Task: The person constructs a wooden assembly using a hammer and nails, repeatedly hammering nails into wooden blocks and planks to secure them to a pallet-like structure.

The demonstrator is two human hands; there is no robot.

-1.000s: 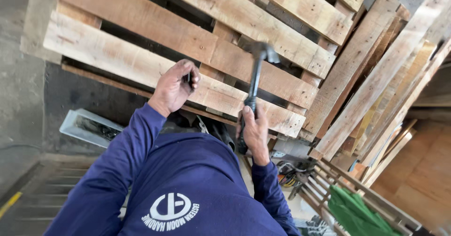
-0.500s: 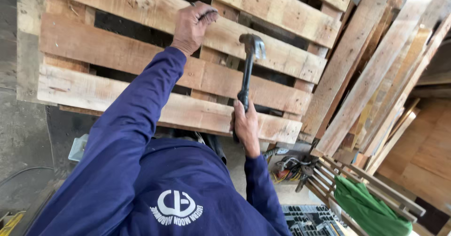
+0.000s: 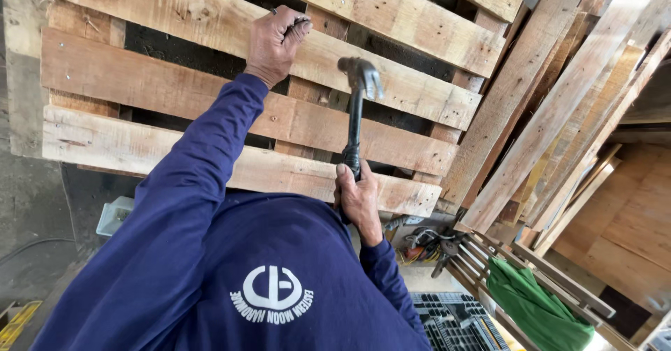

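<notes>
The left hand (image 3: 274,42) pinches what looks like a nail (image 3: 299,21) against a pallet (image 3: 210,23) slat near its upper edge; the right hand (image 3: 358,201) grips a claw hammer (image 3: 356,106) tightly.

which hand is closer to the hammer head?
Left. The left hand pinches a nail on the plank beside the hammer head; the right hand grips the handle's far end, below.

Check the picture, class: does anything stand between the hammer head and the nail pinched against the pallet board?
Nothing visible does. The hammer in the right hand has open space toward the nail pinched by the left hand.
</notes>
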